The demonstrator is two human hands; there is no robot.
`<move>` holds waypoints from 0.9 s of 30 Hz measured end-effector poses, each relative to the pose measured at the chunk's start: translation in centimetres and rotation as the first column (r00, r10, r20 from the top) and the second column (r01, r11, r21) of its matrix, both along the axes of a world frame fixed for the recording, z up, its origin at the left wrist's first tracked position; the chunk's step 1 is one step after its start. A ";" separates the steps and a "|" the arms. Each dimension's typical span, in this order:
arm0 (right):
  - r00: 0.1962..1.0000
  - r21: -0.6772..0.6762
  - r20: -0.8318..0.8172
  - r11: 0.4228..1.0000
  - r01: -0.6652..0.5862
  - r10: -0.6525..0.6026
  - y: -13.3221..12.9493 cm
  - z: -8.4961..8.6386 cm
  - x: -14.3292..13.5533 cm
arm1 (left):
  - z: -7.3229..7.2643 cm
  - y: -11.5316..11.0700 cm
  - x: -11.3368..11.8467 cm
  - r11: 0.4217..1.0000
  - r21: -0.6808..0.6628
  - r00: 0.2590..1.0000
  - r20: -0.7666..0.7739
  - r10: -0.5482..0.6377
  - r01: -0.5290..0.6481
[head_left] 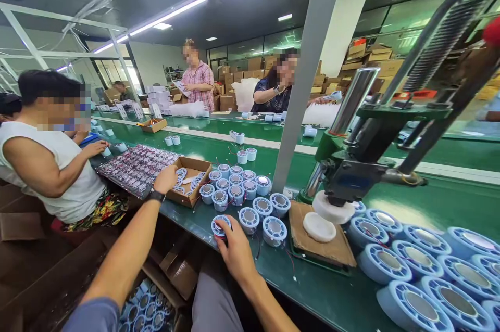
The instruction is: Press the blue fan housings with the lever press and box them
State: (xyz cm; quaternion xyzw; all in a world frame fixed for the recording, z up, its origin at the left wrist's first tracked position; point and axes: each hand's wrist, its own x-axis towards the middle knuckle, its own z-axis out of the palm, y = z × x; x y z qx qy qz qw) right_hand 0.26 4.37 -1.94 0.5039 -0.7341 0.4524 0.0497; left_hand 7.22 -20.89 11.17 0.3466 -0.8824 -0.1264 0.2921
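Note:
My right hand (235,249) is closed around a light-blue round housing (219,224) with a ribbed ring on top, at the bench's front edge. Over the left side of a shallow cardboard box (189,202) is my left hand (166,179), a dark band on its wrist. Its back faces me and its fingertips are hidden. Flat blue-white rings (196,182) lie in that box, close to the hand. Beside my right hand stand several similar blue housings (249,219), some with thin red and black wires trailing from them.
A green hand press (351,176) stands at right, with a white round pad (319,227) on cardboard below it. Many blue housings (417,305) crowd the right. A grey post (299,77) rises mid-bench. At left, a co-worker (50,160) sits by a sheet of boards (136,165).

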 end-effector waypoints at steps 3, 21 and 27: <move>0.998 -0.126 -0.064 0.992 -0.021 0.013 2.0 0.4 0.6 | 0.1 -3.1 -2.0 0.996 0.075 0.992 0.118 0.042 -0.051; 0.904 -0.006 0.045 0.905 0.426 -0.425 21.7 -0.9 -4.9 | -8.5 23.5 -1.6 0.512 0.278 0.497 0.130 -0.858 0.812; 0.941 0.011 0.217 0.964 0.264 -0.260 23.2 -0.2 -5.5 | -11.0 23.4 -3.2 0.566 0.237 0.565 0.079 -0.822 0.790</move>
